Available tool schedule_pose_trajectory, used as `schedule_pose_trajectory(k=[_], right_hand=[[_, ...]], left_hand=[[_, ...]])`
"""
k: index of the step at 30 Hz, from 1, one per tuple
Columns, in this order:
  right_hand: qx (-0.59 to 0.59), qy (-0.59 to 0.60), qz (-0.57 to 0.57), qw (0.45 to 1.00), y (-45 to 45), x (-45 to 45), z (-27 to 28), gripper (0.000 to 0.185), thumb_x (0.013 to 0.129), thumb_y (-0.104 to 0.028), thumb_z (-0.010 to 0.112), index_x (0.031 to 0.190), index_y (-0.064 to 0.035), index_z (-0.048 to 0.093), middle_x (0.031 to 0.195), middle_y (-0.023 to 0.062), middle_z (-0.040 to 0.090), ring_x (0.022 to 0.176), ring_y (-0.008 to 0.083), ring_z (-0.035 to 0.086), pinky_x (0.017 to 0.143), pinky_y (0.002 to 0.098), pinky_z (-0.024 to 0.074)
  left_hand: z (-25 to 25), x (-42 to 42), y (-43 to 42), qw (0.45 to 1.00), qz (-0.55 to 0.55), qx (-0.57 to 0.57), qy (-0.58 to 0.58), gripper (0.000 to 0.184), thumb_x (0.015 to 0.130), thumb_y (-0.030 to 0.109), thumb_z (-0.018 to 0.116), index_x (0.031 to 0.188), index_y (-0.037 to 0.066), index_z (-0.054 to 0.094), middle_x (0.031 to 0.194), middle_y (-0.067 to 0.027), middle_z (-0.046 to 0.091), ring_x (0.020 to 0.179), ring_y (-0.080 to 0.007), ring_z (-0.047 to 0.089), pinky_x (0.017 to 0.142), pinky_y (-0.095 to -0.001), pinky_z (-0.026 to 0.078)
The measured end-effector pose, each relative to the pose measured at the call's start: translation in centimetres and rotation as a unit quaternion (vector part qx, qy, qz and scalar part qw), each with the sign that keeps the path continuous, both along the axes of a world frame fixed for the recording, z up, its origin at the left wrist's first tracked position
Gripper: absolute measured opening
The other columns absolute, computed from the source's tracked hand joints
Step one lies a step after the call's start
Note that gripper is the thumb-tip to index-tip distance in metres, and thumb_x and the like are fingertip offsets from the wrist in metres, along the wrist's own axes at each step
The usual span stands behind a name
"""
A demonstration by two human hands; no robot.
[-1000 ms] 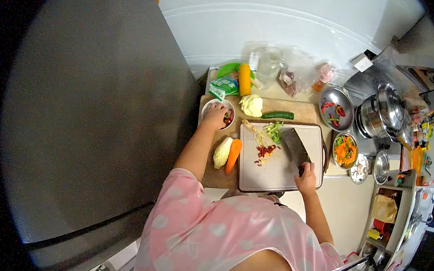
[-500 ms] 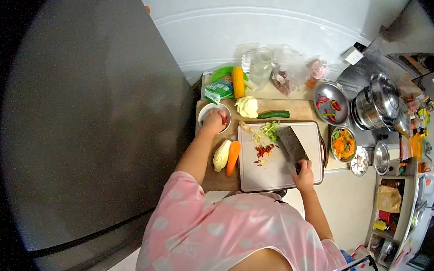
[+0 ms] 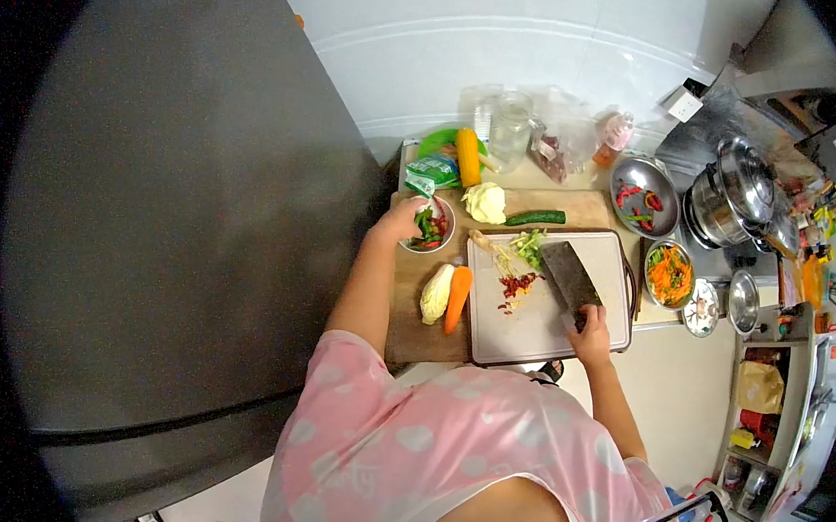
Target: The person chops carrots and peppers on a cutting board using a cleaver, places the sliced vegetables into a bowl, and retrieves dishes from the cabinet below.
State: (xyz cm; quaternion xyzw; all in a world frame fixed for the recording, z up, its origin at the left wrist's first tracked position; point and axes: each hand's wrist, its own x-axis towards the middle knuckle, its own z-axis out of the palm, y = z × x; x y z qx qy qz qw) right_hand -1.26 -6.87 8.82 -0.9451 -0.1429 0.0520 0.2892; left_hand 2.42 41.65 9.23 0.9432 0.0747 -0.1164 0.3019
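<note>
In my right hand (image 3: 590,337) is the handle of a cleaver (image 3: 570,276), its broad dark blade lying over the right half of the cutting board (image 3: 538,340). My left hand (image 3: 399,220) is at the left rim of a white bowl (image 3: 452,232) and seems to grip it; some fingertips are hidden. Green and red pepper pieces (image 3: 429,227) fill the bowl. On the board, left of the blade, lie chopped dark red bits (image 3: 517,284), pale strips (image 3: 494,250) and chopped light green pieces (image 3: 529,246).
A carrot (image 3: 458,299) and a pale cabbage piece (image 3: 433,294) lie left of the board. Behind it are a cucumber (image 3: 535,217), cauliflower-like piece (image 3: 484,203) and corn (image 3: 468,157). To the right stand a metal bowl (image 3: 667,188), a bowl of shredded carrot (image 3: 670,274) and a pot (image 3: 718,206).
My left hand has come out of the bowl's middle to its left rim, uncovering the pepper pieces. My right hand still holds the cleaver over the board. The view has shifted slightly.
</note>
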Motion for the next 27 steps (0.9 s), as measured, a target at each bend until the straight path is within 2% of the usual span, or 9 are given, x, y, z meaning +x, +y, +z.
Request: schedule_pose_trajectory(k=[1, 2, 5, 10, 14, 19, 23, 25, 27], right_hand=[[-0.006, 0.001, -0.002, 1.0, 0.1, 0.0, 0.1, 0.045, 0.066, -0.002, 0.064, 0.108, -0.0054, 0.048, 0.106, 0.0184, 0.048, 0.093, 0.0396, 0.054, 0.081, 0.0448, 0.0487], [-0.005, 0.005, -0.004, 1.0, 0.1, 0.0, 0.1, 0.045, 0.066, -0.002, 0.064, 0.107, -0.0053, 0.048, 0.106, 0.0185, 0.048, 0.094, 0.0396, 0.054, 0.082, 0.0447, 0.0486], [-0.009, 0.014, -0.009, 1.0, 0.3, -0.2, 0.3, 0.045, 0.066, -0.002, 0.064, 0.107, -0.0052, 0.048, 0.106, 0.0189, 0.048, 0.094, 0.0398, 0.054, 0.082, 0.0447, 0.0484], [-0.022, 0.024, -0.014, 0.999, 0.5, -0.7, 0.6, 0.045, 0.065, -0.003, 0.064, 0.107, -0.0053, 0.048, 0.107, 0.0188, 0.048, 0.092, 0.0401, 0.055, 0.081, 0.0451, 0.0489], [-0.017, 0.028, -0.016, 0.999, 0.4, -1.1, 0.5, 0.045, 0.066, -0.004, 0.064, 0.107, -0.0053, 0.048, 0.106, 0.0184, 0.048, 0.092, 0.0397, 0.056, 0.08, 0.045, 0.0493], [-0.02, 0.031, -0.019, 0.999, 0.4, -1.6, 0.8, 0.044, 0.066, -0.004, 0.065, 0.106, -0.0053, 0.048, 0.104, 0.0179, 0.049, 0.091, 0.0394, 0.056, 0.079, 0.0443, 0.0499], [0.002, 0.006, -0.008, 1.0, 0.1, -1.6, -0.2, 0.045, 0.066, -0.004, 0.065, 0.107, -0.0055, 0.048, 0.105, 0.0185, 0.049, 0.09, 0.0404, 0.056, 0.078, 0.0457, 0.0501], [0.008, 0.017, -0.001, 1.0, 0.1, -1.7, -0.3, 0.047, 0.068, -0.007, 0.066, 0.11, -0.0061, 0.046, 0.108, 0.0197, 0.047, 0.09, 0.043, 0.056, 0.077, 0.0489, 0.0493], [0.013, 0.002, -0.008, 1.0, 0.3, -1.8, -0.2, 0.045, 0.066, -0.004, 0.065, 0.107, -0.0054, 0.048, 0.105, 0.0186, 0.049, 0.09, 0.0403, 0.057, 0.078, 0.0457, 0.0502]], left_hand=[[0.1, 0.0, -0.1, 0.999, 0.012, 0.015, 0.036, 0.073, 0.061, 0.009, 0.08, 0.128, 0.009, 0.052, 0.129, -0.0173, 0.051, 0.121, -0.0308, 0.048, 0.101, -0.0353, 0.041], [-0.8, 0.1, 0.2, 0.997, -0.046, 0.042, 0.055, 0.083, 0.061, 0.015, 0.081, 0.135, 0.013, 0.044, 0.136, -0.0167, 0.045, 0.124, -0.0321, 0.045, 0.102, -0.0376, 0.04], [-3.7, -0.4, -1.2, 0.982, -0.026, 0.182, 0.039, 0.087, 0.062, 0.022, 0.08, 0.138, 0.017, 0.039, 0.138, -0.0156, 0.043, 0.124, -0.0339, 0.045, 0.102, -0.0406, 0.04], [-0.1, -0.9, -4.1, 0.971, 0.01, 0.229, 0.066, 0.082, 0.063, 0.023, 0.079, 0.136, 0.022, 0.04, 0.127, -0.0165, 0.049, 0.116, -0.0354, 0.05, 0.097, -0.0417, 0.044], [-3.3, -0.3, -2.1, 0.989, 0.019, 0.144, 0.011, 0.071, 0.065, 0.019, 0.077, 0.13, 0.02, 0.047, 0.121, -0.0172, 0.055, 0.112, -0.0342, 0.054, 0.094, -0.0408, 0.045], [-3.6, 0.1, 0.2, 0.997, 0.003, 0.015, -0.075, 0.057, 0.07, 0.009, 0.074, 0.124, 0.016, 0.054, 0.118, -0.0155, 0.059, 0.108, -0.0305, 0.057, 0.091, -0.0385, 0.046], [-3.0, -0.1, 0.9, 0.993, 0.072, -0.087, -0.01, 0.056, 0.075, 0.009, 0.071, 0.127, 0.017, 0.053, 0.111, -0.0157, 0.062, 0.102, -0.0277, 0.06, 0.088, -0.0358, 0.046], [-2.7, -0.2, 1.0, 0.994, 0.071, -0.083, -0.022, 0.052, 0.078, 0.009, 0.069, 0.127, 0.014, 0.052, 0.109, -0.0156, 0.063, 0.099, -0.0273, 0.061, 0.086, -0.0358, 0.047], [-1.9, -0.4, 0.9, 0.992, 0.083, -0.092, -0.03, 0.05, 0.08, 0.009, 0.068, 0.127, 0.012, 0.051, 0.109, -0.0154, 0.064, 0.099, -0.0278, 0.061, 0.085, -0.0361, 0.047]])
